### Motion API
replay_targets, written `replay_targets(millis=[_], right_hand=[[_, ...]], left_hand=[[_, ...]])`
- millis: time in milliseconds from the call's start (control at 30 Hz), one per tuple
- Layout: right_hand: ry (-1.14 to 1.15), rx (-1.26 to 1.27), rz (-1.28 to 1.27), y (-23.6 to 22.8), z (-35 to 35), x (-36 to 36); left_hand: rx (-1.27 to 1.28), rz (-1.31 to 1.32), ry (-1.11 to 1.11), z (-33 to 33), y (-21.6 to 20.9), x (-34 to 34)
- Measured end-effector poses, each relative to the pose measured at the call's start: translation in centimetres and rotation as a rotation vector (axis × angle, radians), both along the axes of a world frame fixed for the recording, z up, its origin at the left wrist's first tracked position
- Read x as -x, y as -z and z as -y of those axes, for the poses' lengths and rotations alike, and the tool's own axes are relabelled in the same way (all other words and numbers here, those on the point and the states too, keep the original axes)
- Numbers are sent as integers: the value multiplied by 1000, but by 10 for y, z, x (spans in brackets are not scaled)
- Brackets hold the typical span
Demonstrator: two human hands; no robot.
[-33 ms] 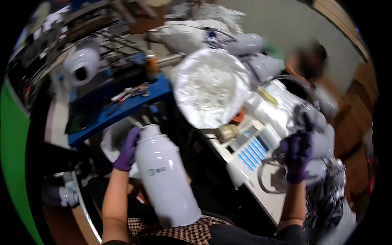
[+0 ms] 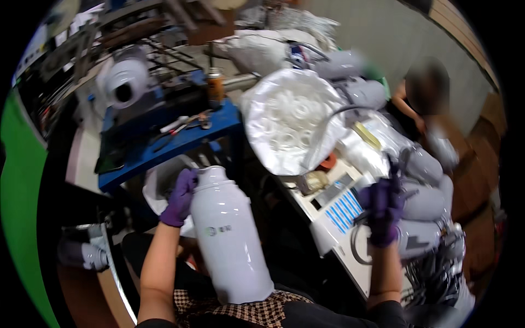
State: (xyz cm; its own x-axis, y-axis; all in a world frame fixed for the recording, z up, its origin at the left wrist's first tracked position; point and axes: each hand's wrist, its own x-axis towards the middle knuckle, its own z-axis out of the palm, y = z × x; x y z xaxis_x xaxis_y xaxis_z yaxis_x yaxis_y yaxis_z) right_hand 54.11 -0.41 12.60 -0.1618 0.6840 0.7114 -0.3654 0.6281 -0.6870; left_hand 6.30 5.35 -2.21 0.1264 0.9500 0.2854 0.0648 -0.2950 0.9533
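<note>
A pale grey vacuum flask body [image 2: 232, 246], with a narrower neck and a small dark print, leans upright against my lap on a checked cloth [image 2: 246, 310]. My left hand [image 2: 181, 198], in a purple glove, is closed on its neck from the left side. Over the right-hand table my right hand [image 2: 383, 210], also gloved in purple, is raised with its fingers apart and somewhat blurred. I make out nothing held in it. Beside and partly behind it lies a curved grey handle [image 2: 354, 246]. Grey flask bodies [image 2: 421, 202] lie to its right.
A white bag of translucent rings [image 2: 254, 128] stands ahead. On the white table [image 2: 347, 262] is a blue-striped sheet [image 2: 344, 212]. The blue bench [image 2: 164, 150] at left holds pliers [image 2: 169, 134] and a spray can [image 2: 215, 87]. Another person [image 2: 407, 101] is at far right.
My right hand has moved left over the table, nearer the striped sheet. My left hand keeps its hold on the flask body. The whole view has shifted slightly.
</note>
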Motion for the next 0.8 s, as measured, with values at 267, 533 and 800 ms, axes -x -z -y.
replay_targets(millis=[267,533,800], right_hand=[[-397,967,-38,79,-96,258],[-503,891,-272,107,-93,269],[-631,857,-468,115,-86,264]], left_hand=[[-34,508,104,25,-23,5],[-76,1206,316,18,9,19],[231,978,240,33,-18,22]])
